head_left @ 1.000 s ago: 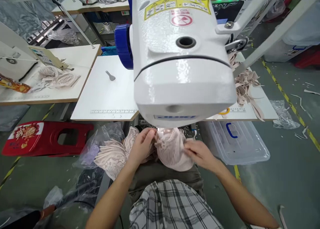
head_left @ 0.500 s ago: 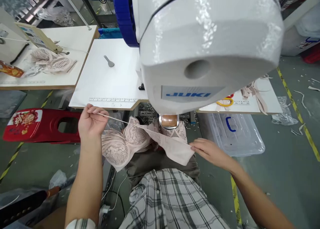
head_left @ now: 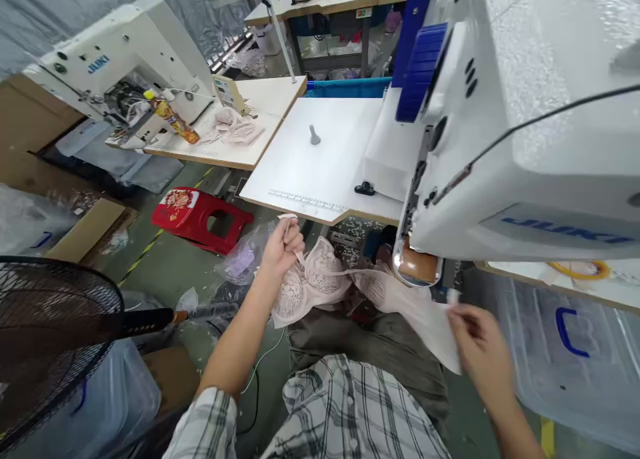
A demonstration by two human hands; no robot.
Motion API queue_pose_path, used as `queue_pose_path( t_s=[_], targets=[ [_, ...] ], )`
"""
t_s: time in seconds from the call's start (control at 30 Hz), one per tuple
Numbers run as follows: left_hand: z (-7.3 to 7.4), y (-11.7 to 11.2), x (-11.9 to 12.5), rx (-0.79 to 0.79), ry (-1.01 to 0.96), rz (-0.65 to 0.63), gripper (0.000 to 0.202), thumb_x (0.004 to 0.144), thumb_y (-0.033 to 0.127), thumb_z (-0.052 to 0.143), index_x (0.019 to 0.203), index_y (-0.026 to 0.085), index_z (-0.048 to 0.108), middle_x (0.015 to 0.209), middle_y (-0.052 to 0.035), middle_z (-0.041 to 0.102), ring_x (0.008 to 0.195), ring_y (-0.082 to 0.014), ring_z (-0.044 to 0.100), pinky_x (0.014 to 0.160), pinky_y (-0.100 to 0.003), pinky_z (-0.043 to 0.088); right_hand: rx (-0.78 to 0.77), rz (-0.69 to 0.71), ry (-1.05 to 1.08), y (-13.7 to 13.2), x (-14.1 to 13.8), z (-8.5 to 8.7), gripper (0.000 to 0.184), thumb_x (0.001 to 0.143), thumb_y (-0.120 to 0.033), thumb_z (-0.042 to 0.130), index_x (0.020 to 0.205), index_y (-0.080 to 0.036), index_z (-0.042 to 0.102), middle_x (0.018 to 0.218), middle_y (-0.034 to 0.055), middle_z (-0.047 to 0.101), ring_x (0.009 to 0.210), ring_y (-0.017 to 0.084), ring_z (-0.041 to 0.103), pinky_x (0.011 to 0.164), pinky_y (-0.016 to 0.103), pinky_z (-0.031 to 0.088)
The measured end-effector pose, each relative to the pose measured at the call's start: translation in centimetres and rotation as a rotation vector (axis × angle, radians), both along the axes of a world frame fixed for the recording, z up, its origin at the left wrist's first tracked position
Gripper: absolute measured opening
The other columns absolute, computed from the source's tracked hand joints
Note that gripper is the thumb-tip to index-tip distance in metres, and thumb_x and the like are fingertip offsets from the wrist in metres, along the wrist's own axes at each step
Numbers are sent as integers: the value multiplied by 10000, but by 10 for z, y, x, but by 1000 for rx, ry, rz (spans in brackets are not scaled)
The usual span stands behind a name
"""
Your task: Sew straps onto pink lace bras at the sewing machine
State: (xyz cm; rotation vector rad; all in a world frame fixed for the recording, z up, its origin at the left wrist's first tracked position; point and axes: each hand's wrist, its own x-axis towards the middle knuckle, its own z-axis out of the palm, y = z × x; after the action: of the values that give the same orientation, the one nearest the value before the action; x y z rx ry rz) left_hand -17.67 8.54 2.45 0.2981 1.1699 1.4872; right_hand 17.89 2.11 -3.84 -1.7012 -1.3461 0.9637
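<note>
A pale pink bra [head_left: 323, 272] with lace cups hangs over my lap, below the front edge of the sewing machine's table. My left hand [head_left: 284, 245] is closed around its strap, a short end of which sticks out above the fingers. On the other side, my right hand [head_left: 483, 342] pinches the end of the bra's sheer side band [head_left: 420, 312], which stretches across to the right under the machine head. A light tab pokes up above the right fingertips. Part of the bra's middle lies in shadow under the machine.
A white JUKI sewing machine [head_left: 550, 179] looms close at the right. Its white table [head_left: 315, 165] carries a grey tool [head_left: 314, 135]. At left are a red stool [head_left: 200, 217], a black fan [head_left: 55, 339] and another machine [head_left: 135, 65]. A clear bin [head_left: 565, 365] stands right.
My view has swung to the left. The left hand has turned into a tighter fist on the strap, and the right hand has risen closer with the band end.
</note>
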Motion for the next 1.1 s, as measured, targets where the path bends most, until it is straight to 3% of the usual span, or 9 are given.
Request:
queue_pose_path(
  t_s=[0.13, 0.23, 0.4, 0.53, 0.63, 0.7, 0.87, 0.97, 1.1],
  targets=[
    [-11, -24, 60, -32, 20, -330, 315, 768, 423, 773, 673, 162, 624, 408, 132, 223, 348, -32, 148, 365, -161, 183, -44, 480, 61, 13, -29, 14, 282, 851, -465, 564, 787, -227, 703, 833, 83, 731, 704, 214, 648, 647, 336, 530],
    [-13, -40, 93, -45, 62, -512, 303, 641, 362, 851, 627, 153, 633, 414, 114, 310, 375, -27, 197, 389, -169, 153, -89, 555, 105, 20, -43, 24, 352, 872, -505, 564, 936, -206, 738, 799, 62, 715, 597, 164, 569, 559, 288, 469],
    [-6, -51, 118, 113, 611, -868, 286, 839, 359, 633, 624, 170, 623, 535, 40, 474, 493, -87, 379, 466, -214, 265, -183, 593, 157, 29, -47, 42, 418, 851, -580, 592, 924, -191, 723, 676, 14, 639, 563, 139, 507, 518, 255, 400],
    [-10, -49, 119, 230, 986, -999, 309, 901, 316, 537, 624, 189, 588, 575, 11, 531, 565, -138, 504, 535, -242, 369, -141, 714, 16, 33, -36, 45, 306, 875, -467, 578, 765, -204, 688, 689, 13, 668, 615, 157, 556, 565, 267, 401],
    [-23, -51, 117, 304, 1234, -830, 171, 844, 337, 643, 756, 190, 649, 806, -70, 662, 846, -238, 633, 784, -351, 502, -115, 572, -21, 38, -26, 27, 287, 830, -476, 597, 767, -204, 668, 710, 33, 689, 633, 184, 581, 581, 291, 428],
    [-36, -56, 119, 219, 1118, -668, 203, 850, 383, 650, 814, 185, 677, 938, -118, 682, 1010, -291, 626, 919, -445, 498, -132, 340, 96, 41, -27, 12, 332, 807, -536, 569, 776, -209, 617, 679, 28, 652, 616, 186, 562, 563, 296, 441],
    [-66, -69, 146, 153, 128, -926, 577, 656, 632, 803, 1023, 192, 732, 997, -95, 719, 1046, -330, 669, 898, -494, 544, -13, 37, 130, 26, -56, 3, 395, 825, -617, 504, 834, -223, 528, 737, 45, 612, 674, 215, 579, 603, 333, 473],
    [-70, -70, 165, 167, 14, -781, 939, 651, 815, 684, 1293, 132, 621, 1208, -182, 672, 1170, -347, 626, 1026, -482, 474, 72, 8, 46, 10, -77, 6, 439, 848, -662, 477, 845, -224, 515, 742, 68, 614, 675, 240, 595, 576, 342, 454],
    [-61, -72, 180, 67, -51, -404, 803, 702, 673, 764, 1271, 121, 633, 1151, -166, 694, 1129, -313, 639, 1064, -443, 433, 161, -38, 69, -4, -93, 2, 430, 883, -652, 487, 857, -223, 507, 710, 59, 613, 638, 224, 591, 539, 321, 433]
  ],
)
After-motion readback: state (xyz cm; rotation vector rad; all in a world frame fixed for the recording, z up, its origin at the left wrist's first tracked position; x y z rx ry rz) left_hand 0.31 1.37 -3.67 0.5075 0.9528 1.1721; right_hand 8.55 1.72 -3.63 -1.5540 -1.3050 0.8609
